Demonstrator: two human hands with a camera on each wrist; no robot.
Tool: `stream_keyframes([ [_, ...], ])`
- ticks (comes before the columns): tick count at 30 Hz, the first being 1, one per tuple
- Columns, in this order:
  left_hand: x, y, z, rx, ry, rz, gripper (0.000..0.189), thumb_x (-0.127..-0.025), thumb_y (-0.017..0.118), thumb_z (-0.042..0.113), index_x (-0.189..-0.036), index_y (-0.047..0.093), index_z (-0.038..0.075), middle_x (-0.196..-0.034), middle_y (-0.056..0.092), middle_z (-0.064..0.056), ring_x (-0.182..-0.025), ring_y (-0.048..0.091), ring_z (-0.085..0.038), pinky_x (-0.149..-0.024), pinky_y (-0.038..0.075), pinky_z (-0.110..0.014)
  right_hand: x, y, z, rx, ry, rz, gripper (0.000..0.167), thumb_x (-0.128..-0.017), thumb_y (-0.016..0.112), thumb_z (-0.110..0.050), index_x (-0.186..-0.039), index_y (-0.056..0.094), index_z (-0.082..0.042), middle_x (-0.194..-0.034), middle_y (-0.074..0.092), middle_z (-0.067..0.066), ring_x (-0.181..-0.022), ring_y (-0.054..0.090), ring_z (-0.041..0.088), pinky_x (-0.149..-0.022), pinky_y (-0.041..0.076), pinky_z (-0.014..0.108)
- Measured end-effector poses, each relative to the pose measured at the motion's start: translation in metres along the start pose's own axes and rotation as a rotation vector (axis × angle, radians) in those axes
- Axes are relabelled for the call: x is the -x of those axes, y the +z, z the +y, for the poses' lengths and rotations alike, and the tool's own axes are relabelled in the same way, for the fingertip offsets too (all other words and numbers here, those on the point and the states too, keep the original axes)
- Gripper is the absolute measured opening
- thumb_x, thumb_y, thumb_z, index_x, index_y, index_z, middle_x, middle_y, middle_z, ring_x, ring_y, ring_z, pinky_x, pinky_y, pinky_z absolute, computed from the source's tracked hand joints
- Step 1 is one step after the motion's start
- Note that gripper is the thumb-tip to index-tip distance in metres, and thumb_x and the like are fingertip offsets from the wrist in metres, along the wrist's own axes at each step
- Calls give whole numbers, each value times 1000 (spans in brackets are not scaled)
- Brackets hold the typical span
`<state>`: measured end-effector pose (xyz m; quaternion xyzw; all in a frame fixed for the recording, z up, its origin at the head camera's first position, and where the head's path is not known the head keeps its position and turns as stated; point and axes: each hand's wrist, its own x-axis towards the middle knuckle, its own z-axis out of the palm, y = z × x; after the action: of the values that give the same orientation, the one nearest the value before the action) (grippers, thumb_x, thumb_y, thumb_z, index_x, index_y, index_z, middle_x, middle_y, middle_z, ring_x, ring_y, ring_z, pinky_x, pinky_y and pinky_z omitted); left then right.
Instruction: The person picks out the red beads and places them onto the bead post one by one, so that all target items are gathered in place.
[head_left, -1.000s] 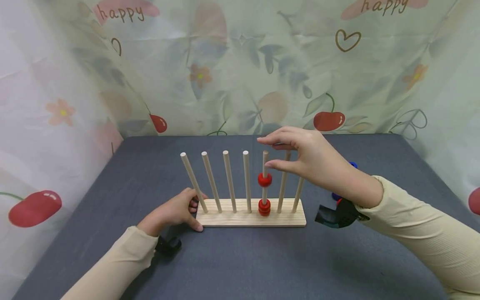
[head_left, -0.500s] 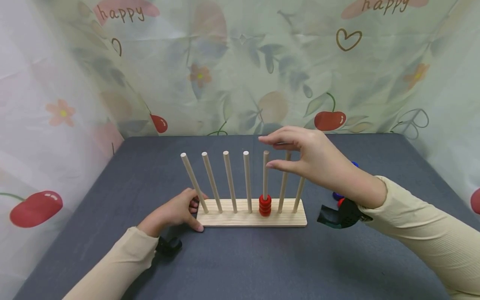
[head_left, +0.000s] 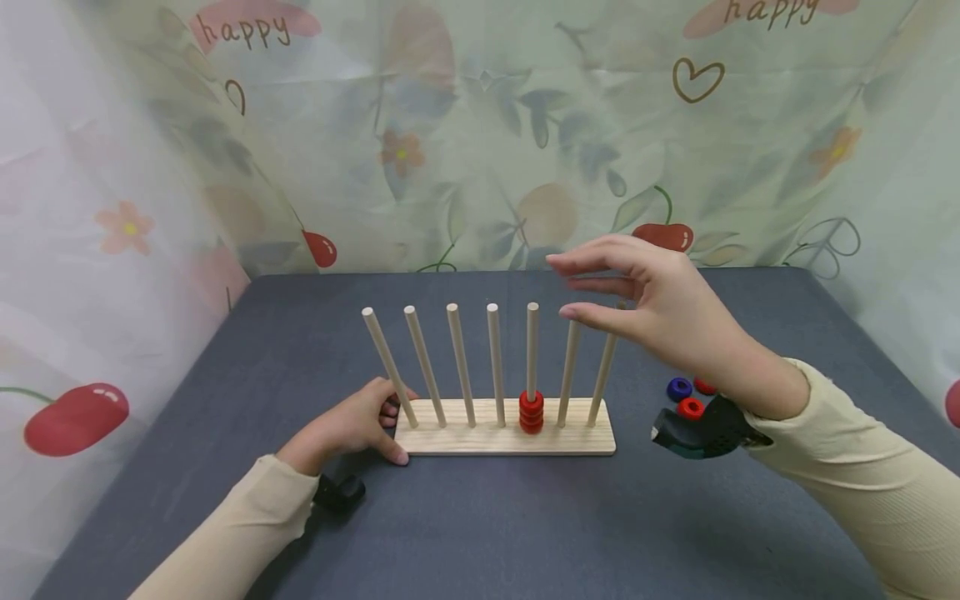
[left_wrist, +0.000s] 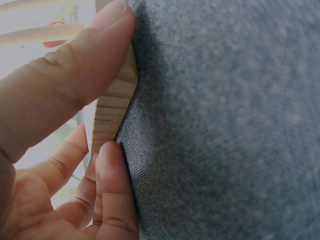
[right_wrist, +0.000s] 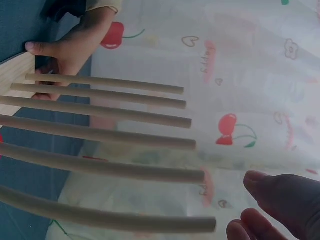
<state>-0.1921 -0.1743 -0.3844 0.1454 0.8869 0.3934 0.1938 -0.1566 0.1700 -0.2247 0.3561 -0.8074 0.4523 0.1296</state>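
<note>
A pale wooden base (head_left: 465,442) carries a row of several upright pegs. Red rings (head_left: 531,413) sit stacked at the foot of the fifth peg from the left. My left hand (head_left: 358,422) grips the base's left end, thumb at the front corner and fingers round the back; the left wrist view shows the thumb (left_wrist: 65,80) against the wood. My right hand (head_left: 652,287) hangs in the air near the tops of the two rightmost pegs, fingers and thumb spread apart, holding nothing. In the right wrist view its thumb (right_wrist: 285,197) is apart from the peg ends.
Right of the base, a dark blue ring (head_left: 679,388) and two red rings, one nearer (head_left: 691,408), lie on the dark grey table (head_left: 510,525), partly beside the right wrist's black camera mount (head_left: 697,433). A patterned cloth (head_left: 480,150) stands behind the table.
One red ring has dropped down the fifth peg onto the red rings below. My right hand has moved right and slightly up, away from that peg. The left hand stays put.
</note>
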Motion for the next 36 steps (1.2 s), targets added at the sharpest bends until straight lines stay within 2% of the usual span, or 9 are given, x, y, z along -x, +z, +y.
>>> stream_keyframes([
  [5,1,0,1,1,2,0,72,-53,91,-4,-118,59,-3,-107,43,-14,-93,43,-24,-80,42,-31,10,-13,-3,20,24,64,47,-76,74,12,-120,65,-2,-118,62,8,-109,61,8,-89,50,21],
  [11,2,0,2,3,-13,3,73,-54,91,-4,-119,59,-3,-107,43,-14,-93,43,-24,-80,41,-31,22,-30,0,96,55,149,44,-76,72,13,-118,66,-1,-116,63,1,-106,63,6,-86,49,16],
  [15,3,0,3,2,-26,6,73,-53,91,-4,-120,59,-2,-109,44,-15,-95,44,-24,-81,42,-31,31,-40,3,110,102,196,41,-78,71,13,-117,65,3,-117,65,2,-104,65,5,-84,49,15],
  [20,2,1,2,-9,-17,2,74,-55,91,-3,-121,58,-2,-111,45,-16,-98,47,-25,-86,45,-36,49,-47,12,141,191,238,42,-79,72,10,-117,67,-6,-115,65,0,-100,65,0,-81,49,12],
  [24,1,0,0,-16,-7,-9,74,-56,90,-3,-122,57,-3,-111,44,-16,-98,47,-25,-87,46,-38,64,-50,26,166,292,258,40,-81,73,4,-118,67,-10,-115,65,-3,-97,65,-5,-78,49,10],
  [29,1,0,1,-14,1,-15,73,-57,90,-3,-122,57,-4,-111,44,-16,-97,46,-24,-87,46,-37,83,-51,45,183,429,261,41,-83,74,-6,-122,64,-10,-114,63,-16,-94,63,-11,-75,48,7],
  [36,1,0,2,-2,-10,-11,74,-57,90,-4,-123,56,-4,-112,44,-17,-98,46,-24,-88,46,-36,107,-49,67,163,542,203,40,-87,72,-19,-125,61,-13,-112,61,-23,-96,61,-15,-73,49,8],
])
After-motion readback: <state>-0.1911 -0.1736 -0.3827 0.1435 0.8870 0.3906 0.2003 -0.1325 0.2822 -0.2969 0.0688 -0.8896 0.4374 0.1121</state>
